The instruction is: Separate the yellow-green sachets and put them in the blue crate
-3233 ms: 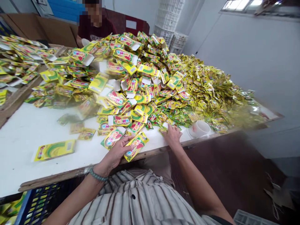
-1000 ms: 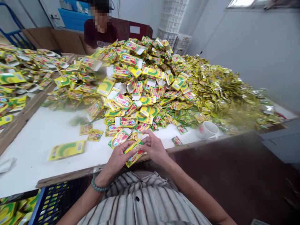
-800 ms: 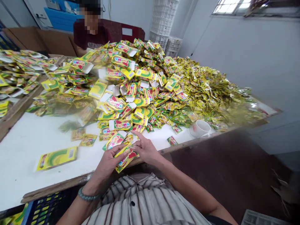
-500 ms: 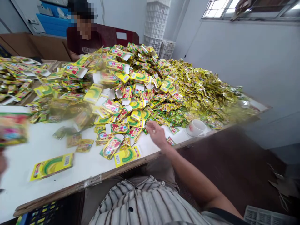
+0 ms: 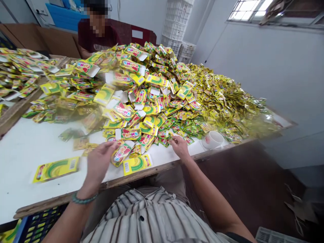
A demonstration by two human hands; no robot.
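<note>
My left hand (image 5: pixel 99 162), a bracelet on its wrist, is over the front of the table. Its fingers are loosely bent and hold nothing I can see; their tips reach the left edge of an open-flapped yellow and green carton (image 5: pixel 123 153). My right hand (image 5: pixel 180 147) is at the front of a heap of small green sachets (image 5: pixel 191 130), thumb and fingers pinched on a small sachet (image 5: pixel 172 138), mostly hidden by the fingers. A yellow carton (image 5: pixel 138 164) lies flat at the table edge between my hands. Another flat carton (image 5: pixel 57 169) lies to the left.
A large pile of cartons (image 5: pixel 129 65) covers the middle of the table, with gold sachets (image 5: pixel 220 91) heaped at right. A white cup (image 5: pixel 213 139) stands near the front edge. Across the table sits another person (image 5: pixel 98 37). White crates (image 5: pixel 177 20) are stacked behind.
The carton at far left has gone from view. My left hand has come in from the left edge to the front cartons. My right hand has shifted slightly right and now pinches a sachet.
</note>
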